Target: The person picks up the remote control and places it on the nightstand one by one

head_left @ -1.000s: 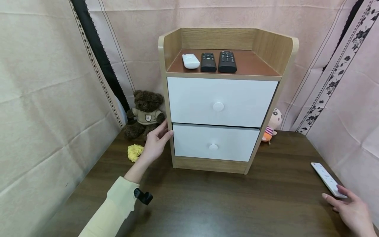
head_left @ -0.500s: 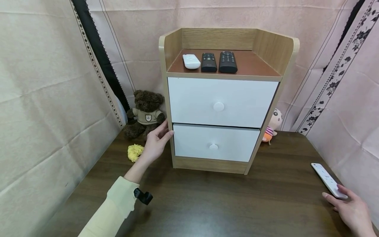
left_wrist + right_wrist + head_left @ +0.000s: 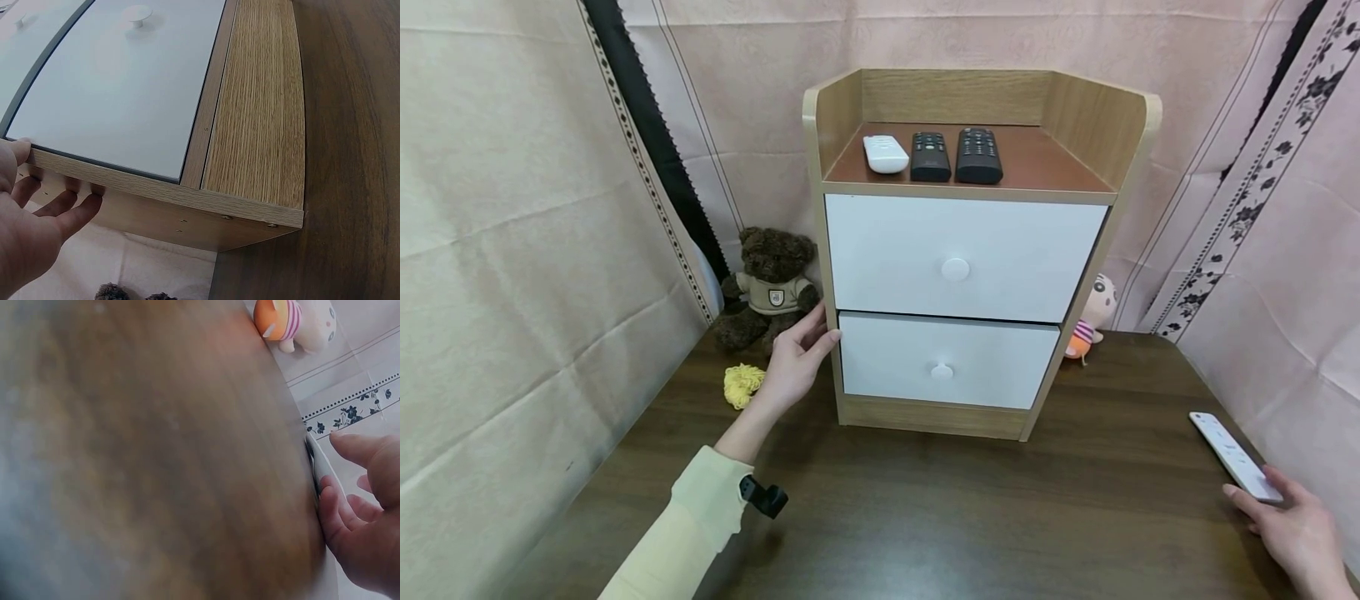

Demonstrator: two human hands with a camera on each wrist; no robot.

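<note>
In the head view a wooden cabinet (image 3: 925, 421) with two white drawers stands on the table. My left hand (image 3: 793, 362) holds its left side edge, thumb on the front edge and fingertips on the side panel, as the left wrist view shows. Both the upper drawer (image 3: 887, 250) and lower drawer (image 3: 887, 358) are closed. A slim white remote control (image 3: 1228, 450) lies at the table's right edge. My right hand (image 3: 1296, 525) is at its near end, thumb and fingers spread apart beside it. In the right wrist view one finger is raised above the remote.
On the cabinet top lie a white remote (image 3: 885, 155) and two black remotes (image 3: 929, 158). A brown teddy bear (image 3: 771, 287) and a yellow crumpled bundle (image 3: 742, 386) are at the left. A soft toy (image 3: 1086, 321) sits behind the cabinet's right side. Curtains (image 3: 700, 100) surround the table.
My right hand has shifted very slightly to the right beside the white remote. The left hand keeps its place on the cabinet, and the drawers stay closed.
</note>
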